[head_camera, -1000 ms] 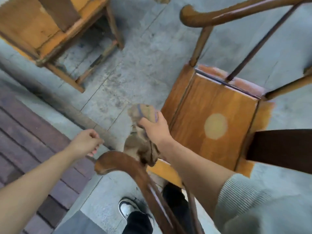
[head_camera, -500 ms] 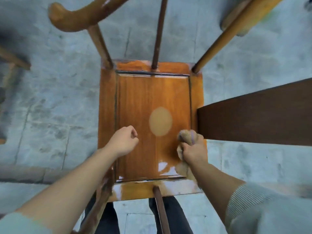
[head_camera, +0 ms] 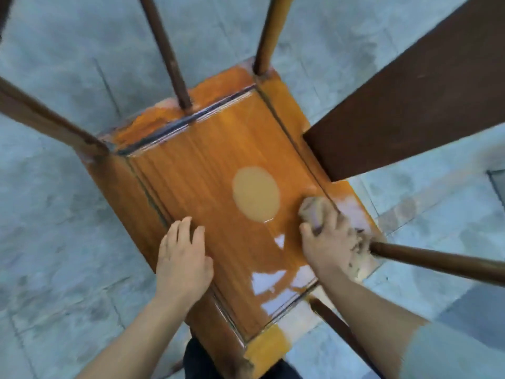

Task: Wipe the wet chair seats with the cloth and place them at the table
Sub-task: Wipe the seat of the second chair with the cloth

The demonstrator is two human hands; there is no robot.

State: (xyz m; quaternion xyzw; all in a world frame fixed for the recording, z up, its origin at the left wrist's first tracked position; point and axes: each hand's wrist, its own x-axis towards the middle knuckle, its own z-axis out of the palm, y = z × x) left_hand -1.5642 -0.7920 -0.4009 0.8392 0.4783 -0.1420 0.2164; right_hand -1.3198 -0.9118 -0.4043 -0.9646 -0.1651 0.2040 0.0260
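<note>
While the wiping of this seat is judged barely begun, bright sheets of standing water lie on the near part of the chair seat [head_camera: 218,170], between the two wrists. Left hand [head_camera: 182,255]: laid flat on the near left of the panel, fingers straight and slightly spread, holding nothing. Right hand [head_camera: 329,242]: fingers curled round the bunched tan cloth [head_camera: 314,206], pressing it onto the seat's right edge, just beside a dark rung [head_camera: 437,259] that crosses in front. Beyond the hands, a pale oval patch [head_camera: 256,193] marks the middle of the glossy orange wood, with a thin rim of water at its near edge. Farther off, the back rail shows worn, blotchy finish around the spindles [head_camera: 166,53]. A dark brown board [head_camera: 410,105] overlaps the far right corner. Grey paving [head_camera: 54,242] surrounds the chair. Remaining, by judgement: drying the whole seat, then moving the chair to the table, which cannot be identified with certainty.
</note>
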